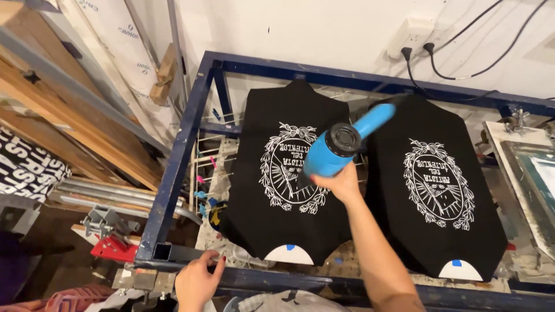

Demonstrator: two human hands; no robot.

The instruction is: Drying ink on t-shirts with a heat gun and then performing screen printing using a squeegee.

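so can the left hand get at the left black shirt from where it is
Probably yes: the left hand rests on the blue frame rail just below the left black shirt, with nothing between them.

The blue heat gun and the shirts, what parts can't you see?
- Heat gun: head view, its nozzle points down away from the camera; the right hand covers the grip.
- Left shirt: the gun and hand hide part of its white print.
- Cable: cut off by the top edge.
- Left hand: wrist cut off by the bottom edge; it rests on the blue frame.
- Screen: cut off by the right edge.
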